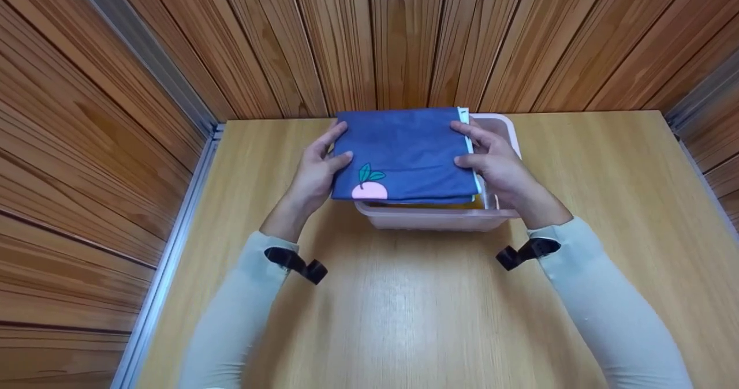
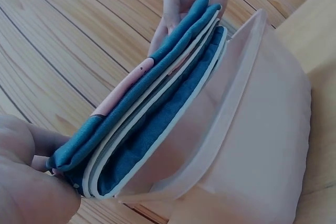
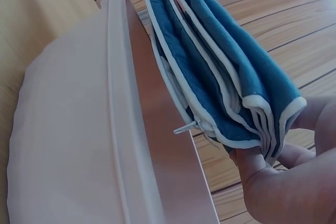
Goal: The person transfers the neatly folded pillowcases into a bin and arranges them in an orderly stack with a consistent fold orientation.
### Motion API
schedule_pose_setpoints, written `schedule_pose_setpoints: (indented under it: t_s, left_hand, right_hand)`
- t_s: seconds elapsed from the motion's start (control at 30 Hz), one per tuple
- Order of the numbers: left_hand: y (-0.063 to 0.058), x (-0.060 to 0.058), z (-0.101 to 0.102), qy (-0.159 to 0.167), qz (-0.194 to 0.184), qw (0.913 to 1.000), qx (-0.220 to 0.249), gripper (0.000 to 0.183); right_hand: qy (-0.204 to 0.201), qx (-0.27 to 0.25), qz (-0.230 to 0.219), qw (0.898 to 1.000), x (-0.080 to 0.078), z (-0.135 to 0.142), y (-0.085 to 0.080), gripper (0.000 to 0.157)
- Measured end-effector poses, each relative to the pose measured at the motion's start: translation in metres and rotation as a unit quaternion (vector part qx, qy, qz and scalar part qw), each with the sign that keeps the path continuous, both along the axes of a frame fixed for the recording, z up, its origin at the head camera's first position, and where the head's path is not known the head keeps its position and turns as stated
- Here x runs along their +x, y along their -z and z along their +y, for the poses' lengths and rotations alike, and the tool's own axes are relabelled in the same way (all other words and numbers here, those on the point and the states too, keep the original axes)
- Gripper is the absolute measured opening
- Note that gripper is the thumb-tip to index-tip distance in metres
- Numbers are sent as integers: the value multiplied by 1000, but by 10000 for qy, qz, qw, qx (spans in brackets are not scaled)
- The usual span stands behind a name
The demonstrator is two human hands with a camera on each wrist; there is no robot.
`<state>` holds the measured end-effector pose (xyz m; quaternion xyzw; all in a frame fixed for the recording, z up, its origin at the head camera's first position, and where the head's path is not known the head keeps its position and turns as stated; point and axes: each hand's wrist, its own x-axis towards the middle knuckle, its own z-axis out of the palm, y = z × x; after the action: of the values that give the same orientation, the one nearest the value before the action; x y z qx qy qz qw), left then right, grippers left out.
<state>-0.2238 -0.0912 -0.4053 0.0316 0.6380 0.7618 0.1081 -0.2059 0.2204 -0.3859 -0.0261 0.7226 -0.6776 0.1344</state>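
A folded blue cloth (image 1: 404, 146) with a pink fruit and green leaves printed on it is held above a pale pink plastic bin (image 1: 433, 220). My left hand (image 1: 314, 169) grips its left edge, thumb on top. At the right edge my right hand (image 1: 496, 161) pinches the layers, the thumb again on top. Both wrist views show the cloth (image 2: 157, 98) in several layers with white piping along the edges. A small white tab (image 3: 186, 127) sticks out near one corner in the right wrist view. The cloth hides most of the bin's inside.
The bin stands at the back of a wooden table (image 1: 398, 308), near a wood-panelled wall (image 1: 398, 42). Something yellow (image 1: 444, 205) shows under the cloth's front edge. A metal rail (image 1: 173, 245) runs along the table's left side.
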Motion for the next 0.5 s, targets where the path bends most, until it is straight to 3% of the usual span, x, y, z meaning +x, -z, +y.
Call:
schedule_pose_setpoints:
  t_s: [0.13,0.5]
  left_hand:
    - [2,-2,8,31,16,9999,127,59]
    - [3,-4,28,68,-155,9998,-51,58]
  right_hand:
    - [100,-68,23,9999,0,5,1,67]
    - [182,17,-307,9994,0,23,-1,65]
